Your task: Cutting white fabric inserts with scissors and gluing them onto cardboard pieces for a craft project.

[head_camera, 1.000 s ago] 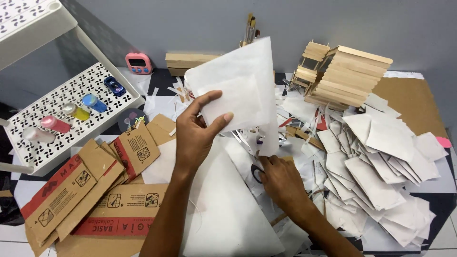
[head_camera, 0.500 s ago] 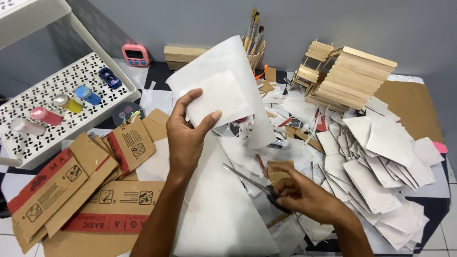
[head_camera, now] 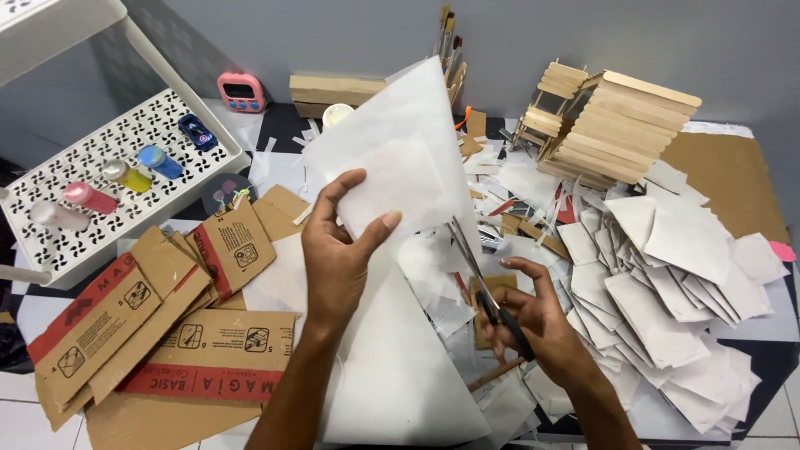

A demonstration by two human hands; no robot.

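Note:
My left hand [head_camera: 340,250] holds up a large sheet of thin white paper [head_camera: 400,158], thumb in front and fingers behind, with the sheet tilted toward the back of the table. My right hand [head_camera: 533,321] grips a pair of scissors [head_camera: 487,287] with black handles. The blades point up and left and meet the sheet's lower right edge. A bigger white sheet [head_camera: 392,367] lies flat under both arms.
A heap of cut white paper squares [head_camera: 667,275] fills the right side. Flattened cardboard boxes [head_camera: 158,325] lie at the left. A white perforated shelf [head_camera: 108,175] holds small paint bottles. A wooden stick house [head_camera: 617,125], brushes and a pink timer [head_camera: 242,92] stand at the back.
My right hand picked the scissors up off the table and brought the blades to the sheet's edge. My left hand has kept the sheet raised, shifting it slightly.

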